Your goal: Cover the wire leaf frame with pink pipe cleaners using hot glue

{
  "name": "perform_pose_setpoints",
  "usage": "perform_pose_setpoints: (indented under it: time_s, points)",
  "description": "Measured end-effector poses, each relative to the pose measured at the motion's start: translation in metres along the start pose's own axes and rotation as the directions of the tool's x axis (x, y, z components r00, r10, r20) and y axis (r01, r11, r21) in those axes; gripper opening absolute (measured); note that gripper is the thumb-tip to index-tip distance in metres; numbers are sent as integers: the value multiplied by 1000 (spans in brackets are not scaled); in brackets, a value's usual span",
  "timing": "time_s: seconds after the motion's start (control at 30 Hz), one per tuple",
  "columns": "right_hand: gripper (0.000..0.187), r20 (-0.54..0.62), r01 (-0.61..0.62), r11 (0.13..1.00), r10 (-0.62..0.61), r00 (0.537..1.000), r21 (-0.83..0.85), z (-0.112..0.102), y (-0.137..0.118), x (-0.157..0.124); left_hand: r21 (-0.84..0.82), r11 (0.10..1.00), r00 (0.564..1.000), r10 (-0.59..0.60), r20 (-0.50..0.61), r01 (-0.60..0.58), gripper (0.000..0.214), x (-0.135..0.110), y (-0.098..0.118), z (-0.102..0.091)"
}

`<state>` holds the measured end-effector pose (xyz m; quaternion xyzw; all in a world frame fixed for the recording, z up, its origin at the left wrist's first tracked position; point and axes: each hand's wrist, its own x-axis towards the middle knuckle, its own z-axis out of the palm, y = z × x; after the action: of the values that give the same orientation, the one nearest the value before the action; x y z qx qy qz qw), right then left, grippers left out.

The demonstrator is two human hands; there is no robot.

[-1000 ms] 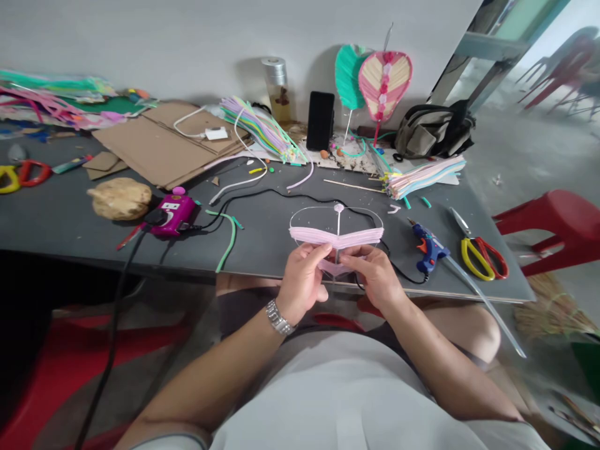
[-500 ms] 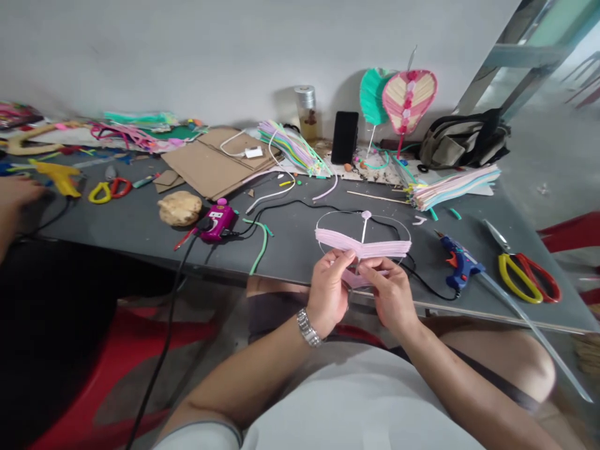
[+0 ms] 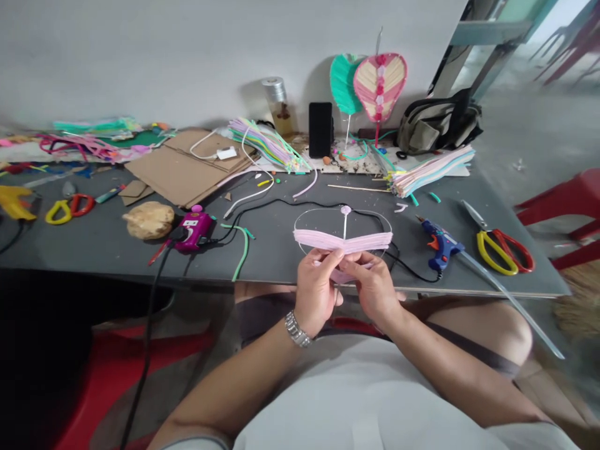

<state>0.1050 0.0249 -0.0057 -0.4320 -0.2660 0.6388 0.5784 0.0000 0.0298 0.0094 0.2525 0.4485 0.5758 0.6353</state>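
Note:
Between my hands is a partly covered hand fan [image 3: 319, 239], with a round wire frame, a white centre stem and bands of pink fuzzy pipe cleaners across it. A small pink pom-like knob tops its stem. My left hand [image 3: 315, 284] pinches the fan low at its middle, thumb on the pink bands. Close beside it, my right hand [image 3: 375, 289] is closed on the same lower middle, fingertips nearly meeting the left ones. More pink shows below the fingers. To the right lie a blue glue gun [image 3: 439, 245] with a long clear glue stick and scissors [image 3: 499, 250] with yellow and red handles.
At the back stand a green fan [image 3: 344, 84], a pink-and-cream fan [image 3: 380, 94], a phone [image 3: 320, 130] and a bottle [image 3: 277, 106]. Pipe cleaner bundles [image 3: 431, 172] lie nearby. Leftward are a magenta power socket [image 3: 194, 230], its cables, cardboard [image 3: 182, 169] and a yellow glue gun [image 3: 16, 203].
The view has swung right, so the tabletop things sit further left. Both thumbs have shifted slightly and my fingertips are closer together on the fan. The neighbouring person's hand has left the view.

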Motion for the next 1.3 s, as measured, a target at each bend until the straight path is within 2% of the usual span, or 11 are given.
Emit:
perform_pose_setpoints:
  time_s: [0.13,0.3,0.4,0.63,0.8,1.1,1.3]
  points:
    - [23,21,28,999,-27,999,-35,-1,-3,-3,44,999,1000,-1,13,0,26,0,3,0]
    - [20,39,83,993,-80,996,-87,-3,-4,-3,49,998,996,30,82,-34,21,-1,9,3]
    - [18,55,94,991,-89,994,-96,-3,-5,-3,68,998,995,4,100,-11,20,-1,10,2]
    - [15,40,101,993,-99,994,-65,0,-7,-4,103,995,998,9,58,-15,19,0,9,0]
    - [13,47,113,989,-109,993,-90,0,-8,-5,127,992,998,0,66,-8,20,0,10,0]
    - [13,44,116,992,-114,993,-59,-1,-8,-5,111,994,997,-34,74,26,21,-1,13,-1]
    - [15,86,127,989,-120,989,-77,-2,-13,-3,16,999,993,-47,106,46,25,-7,17,6]
